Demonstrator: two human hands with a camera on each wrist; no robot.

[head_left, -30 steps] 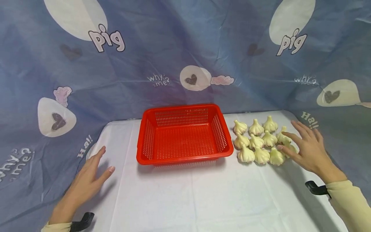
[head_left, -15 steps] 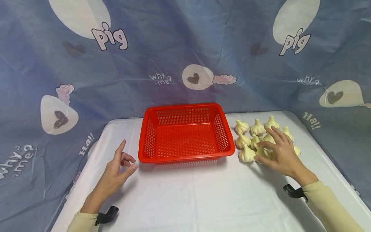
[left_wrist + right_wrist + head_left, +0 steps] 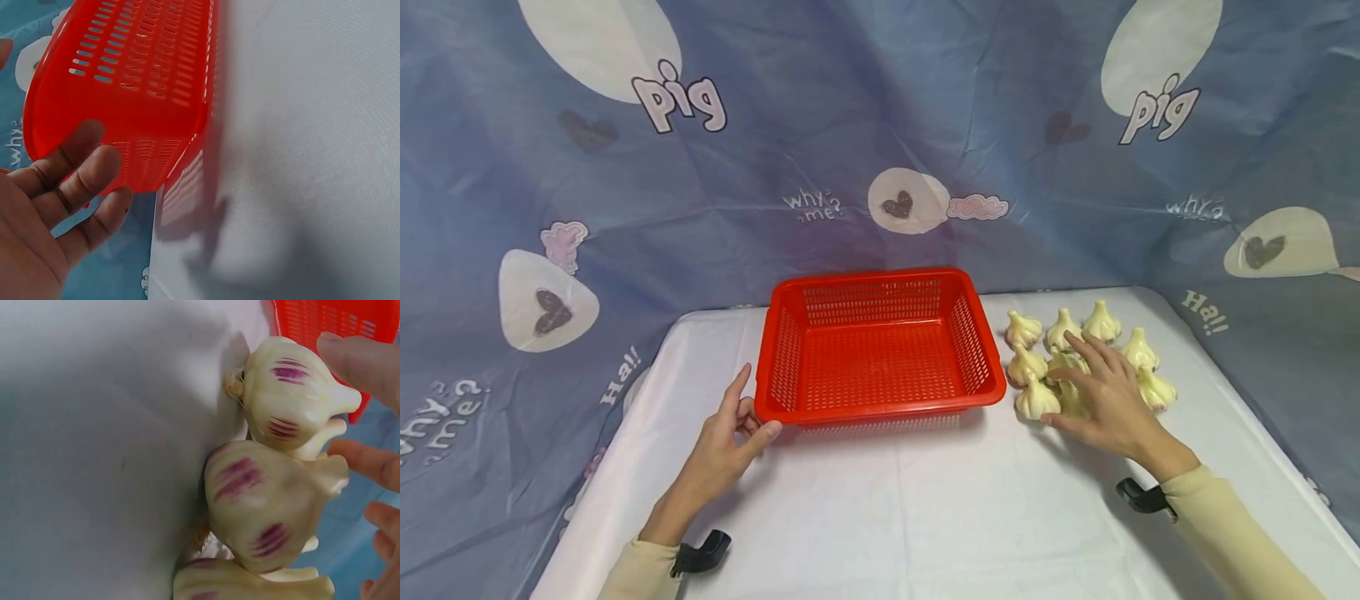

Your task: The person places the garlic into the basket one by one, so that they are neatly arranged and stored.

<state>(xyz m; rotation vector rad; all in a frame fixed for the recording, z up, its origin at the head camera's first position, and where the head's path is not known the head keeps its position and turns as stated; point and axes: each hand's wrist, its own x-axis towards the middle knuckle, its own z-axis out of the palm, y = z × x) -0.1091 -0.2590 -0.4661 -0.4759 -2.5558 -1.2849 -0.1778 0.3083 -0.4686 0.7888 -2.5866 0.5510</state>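
A red plastic basket (image 3: 880,414) with slotted walls stands in the middle of the white-covered table. My left hand (image 3: 721,450) is at its near left corner, thumb by the rim and index finger stretched along the left side. In the left wrist view the loosely bent fingers (image 3: 103,165) overlap the basket wall (image 3: 119,115). To the basket's right lie several garlic bulbs (image 3: 1037,402) in rows. My right hand (image 3: 1108,408) spreads over the front bulbs, hiding some of them. The right wrist view has a purple-streaked bulb (image 3: 269,503) below the fingertips (image 3: 350,453), which stay near the stems.
A white cloth (image 3: 865,517) covers the table. Behind and at both sides hangs a blue printed curtain (image 3: 760,225). Black wrist straps (image 3: 703,552) sit at both cuffs.
My left hand has moved right and up to the basket's near left corner. My right hand has moved left, from the right end of the garlic bulbs to over the front ones.
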